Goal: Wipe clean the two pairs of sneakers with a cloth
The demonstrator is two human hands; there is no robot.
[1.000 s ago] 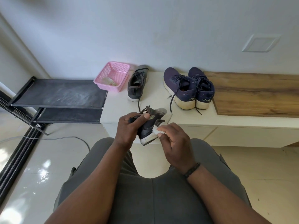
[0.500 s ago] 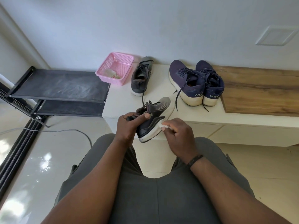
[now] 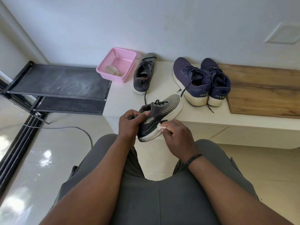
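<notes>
My left hand (image 3: 130, 123) grips the heel of a dark grey sneaker (image 3: 159, 113) with a white sole, held tilted over the bench edge. My right hand (image 3: 177, 137) pinches a small white cloth (image 3: 161, 127) against the shoe's side, just above the sole. Its grey mate (image 3: 144, 73) lies on the white bench (image 3: 123, 101), lace trailing toward me. A pair of navy sneakers (image 3: 201, 80) with cream soles stands to the right, heels facing me.
A pink plastic basket (image 3: 117, 64) holding a crumpled cloth sits at the bench's left end. A black shoe rack (image 3: 60, 82) stands to the left. A wooden panel (image 3: 263, 90) covers the bench's right part. A cable (image 3: 65, 128) lies on the glossy floor.
The held sneaker has turned so its toe points farther up and right. My right hand with the cloth has slid along the shoe's side near the sole. The camera has shifted slightly.
</notes>
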